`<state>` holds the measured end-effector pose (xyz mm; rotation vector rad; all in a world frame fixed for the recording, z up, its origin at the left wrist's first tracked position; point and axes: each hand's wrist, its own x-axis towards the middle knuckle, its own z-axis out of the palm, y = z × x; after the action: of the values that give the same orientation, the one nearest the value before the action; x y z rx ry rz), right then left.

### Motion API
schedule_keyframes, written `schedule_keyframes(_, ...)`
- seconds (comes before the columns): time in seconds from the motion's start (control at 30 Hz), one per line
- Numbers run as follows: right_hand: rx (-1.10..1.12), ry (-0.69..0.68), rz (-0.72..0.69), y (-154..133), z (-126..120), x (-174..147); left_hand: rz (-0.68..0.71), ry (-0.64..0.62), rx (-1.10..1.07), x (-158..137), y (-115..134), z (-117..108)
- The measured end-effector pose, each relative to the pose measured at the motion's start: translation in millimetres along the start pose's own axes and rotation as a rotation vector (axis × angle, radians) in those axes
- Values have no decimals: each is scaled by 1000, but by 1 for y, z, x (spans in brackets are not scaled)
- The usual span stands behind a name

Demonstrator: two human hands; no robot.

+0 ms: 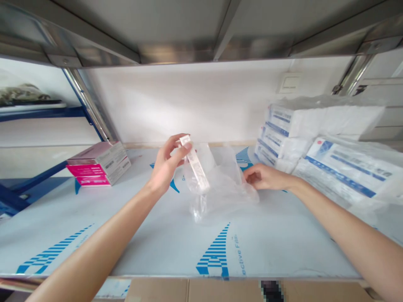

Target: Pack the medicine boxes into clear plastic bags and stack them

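Observation:
My left hand [167, 162] is closed around the upper end of a narrow white box [197, 167] with small print, which slants down to the right. Its lower end lies over or just inside a clear plastic bag [225, 188]; I cannot tell which. The bag rests crumpled on the film-covered shelf [151, 243]. At the bag's right side, my right hand [262, 177] has its fingers curled and pinched on the plastic.
Pink and white boxes [99, 164] are stacked on the left. On the right, several plastic-wrapped white and blue packs [349, 167] stand in piles. A metal shelf [182, 29] hangs low overhead, and a white wall [189, 100] with a switch [290, 83] closes the back.

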<state>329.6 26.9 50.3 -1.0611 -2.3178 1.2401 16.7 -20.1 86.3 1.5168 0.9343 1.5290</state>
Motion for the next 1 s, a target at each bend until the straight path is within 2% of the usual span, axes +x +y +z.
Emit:
schedule_keyframes(0.1,7,75,-43,5,-2,0,-23,142,-212,5,-1,-5)
schedule_keyframes(0.13,50,166,-79,5,-3,1,-42,173,-255,6,-1,-7)
schedule_keyframes(0.23,160,596,-255,-9,-4,3,-86,222,-317,10,1,-12)
schedule_keyframes(0.3,96,759,-393,-34,3,7,-79,214,-318,13,2,-15)
schedule_keyframes(0.37,-72,662,-494,-67,16,14,-77,194,-324,15,3,-17)
schedule_keyframes(0.47,-256,560,-557,-116,46,34,-104,171,-416,13,6,-21)
schedule_keyframes(0.6,-328,654,-719,-160,82,78,-125,164,-484,8,10,-43)
schedule_keyframes(0.67,-333,694,-762,-180,94,101,-70,210,-388,5,13,-66)
schedule_keyframes(0.73,-336,708,-773,-200,105,124,37,299,-198,2,15,-98)
schedule_keyframes(0.8,-363,698,-770,-223,115,148,163,440,90,-5,16,-137)
schedule_keyframes(0.9,-475,691,-755,-254,133,187,347,723,578,-20,11,-194)
schedule_keyframes(0.93,-540,698,-742,-263,139,200,387,778,692,-25,7,-211)
schedule_keyframes(1.0,-692,710,-711,-276,154,228,388,785,883,-33,-4,-238)
